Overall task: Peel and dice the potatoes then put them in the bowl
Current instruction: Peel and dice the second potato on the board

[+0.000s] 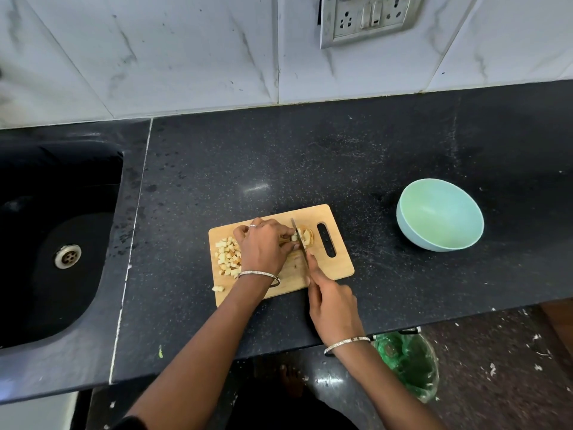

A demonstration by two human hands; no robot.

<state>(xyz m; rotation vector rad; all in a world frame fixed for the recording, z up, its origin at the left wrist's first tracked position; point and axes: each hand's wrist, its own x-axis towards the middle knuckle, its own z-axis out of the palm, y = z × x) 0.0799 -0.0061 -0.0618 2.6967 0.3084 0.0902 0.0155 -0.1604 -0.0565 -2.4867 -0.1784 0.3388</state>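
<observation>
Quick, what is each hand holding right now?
Left hand: fingers curled on the potato piece on the cutting board.
Right hand: grips the knife, blade on that piece.

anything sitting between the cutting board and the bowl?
No. In the head view, the stretch from the cutting board to the bowl is bare black countertop.
</observation>
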